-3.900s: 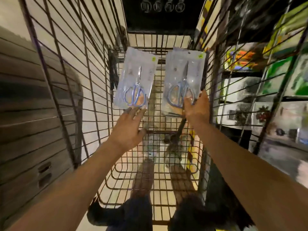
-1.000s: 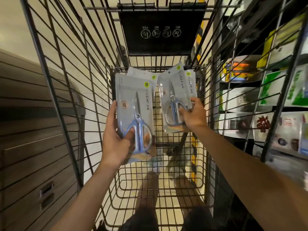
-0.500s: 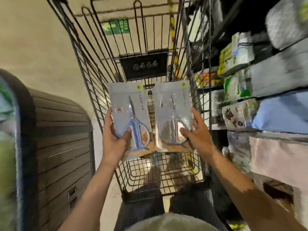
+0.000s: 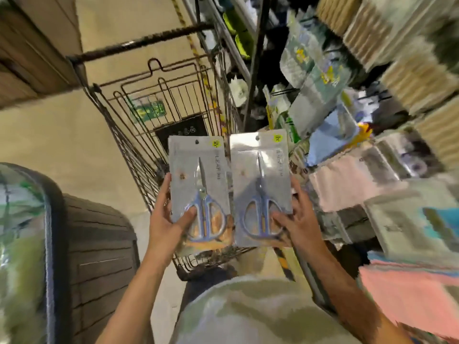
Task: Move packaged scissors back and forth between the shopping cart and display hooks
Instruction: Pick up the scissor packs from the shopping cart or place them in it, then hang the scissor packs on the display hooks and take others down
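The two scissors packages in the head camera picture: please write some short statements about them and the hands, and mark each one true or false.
1. The left hand holds a clear plastic package of blue-handled scissors. True.
2. The right hand is empty. False: it holds a second package of blue-handled scissors.
3. Both packages stand upright, blades pointing up. True.
4. Both packages hang on display hooks. False: they are held in the hands, in front of the wire shopping cart.
5. Each package has a small yellow-green sticker near its top right corner. True.
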{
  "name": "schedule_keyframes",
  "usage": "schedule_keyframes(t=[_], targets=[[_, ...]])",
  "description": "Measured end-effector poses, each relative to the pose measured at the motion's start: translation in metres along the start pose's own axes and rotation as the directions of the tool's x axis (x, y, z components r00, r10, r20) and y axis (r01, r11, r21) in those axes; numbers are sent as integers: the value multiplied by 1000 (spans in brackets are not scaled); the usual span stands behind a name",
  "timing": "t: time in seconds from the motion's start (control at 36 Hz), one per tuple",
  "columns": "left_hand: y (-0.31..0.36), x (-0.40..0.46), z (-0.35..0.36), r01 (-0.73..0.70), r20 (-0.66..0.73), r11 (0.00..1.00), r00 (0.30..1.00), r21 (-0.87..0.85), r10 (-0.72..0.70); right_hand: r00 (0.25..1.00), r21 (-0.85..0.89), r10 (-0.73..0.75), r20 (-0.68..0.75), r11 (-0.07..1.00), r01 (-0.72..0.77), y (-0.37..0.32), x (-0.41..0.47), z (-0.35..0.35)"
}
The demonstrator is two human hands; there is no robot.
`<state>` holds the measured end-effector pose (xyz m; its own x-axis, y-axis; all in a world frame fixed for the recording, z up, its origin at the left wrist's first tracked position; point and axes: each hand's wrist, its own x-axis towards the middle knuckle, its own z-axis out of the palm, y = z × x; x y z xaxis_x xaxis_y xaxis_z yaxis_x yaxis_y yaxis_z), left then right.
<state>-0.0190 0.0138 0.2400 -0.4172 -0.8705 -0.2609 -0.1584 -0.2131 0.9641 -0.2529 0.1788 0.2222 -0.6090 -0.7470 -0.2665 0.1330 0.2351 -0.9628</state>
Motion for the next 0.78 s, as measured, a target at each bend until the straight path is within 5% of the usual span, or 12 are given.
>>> schedule_keyframes(t=[0.39, 0.78], targets=[[40, -136, 87, -220, 368, 969, 915, 116, 164, 896, 95, -86, -435, 986, 140, 17, -222, -100], [54, -212, 150, -278, 751, 959, 623, -46, 217, 560, 32, -58, -827, 988, 149, -3, -399, -83]])
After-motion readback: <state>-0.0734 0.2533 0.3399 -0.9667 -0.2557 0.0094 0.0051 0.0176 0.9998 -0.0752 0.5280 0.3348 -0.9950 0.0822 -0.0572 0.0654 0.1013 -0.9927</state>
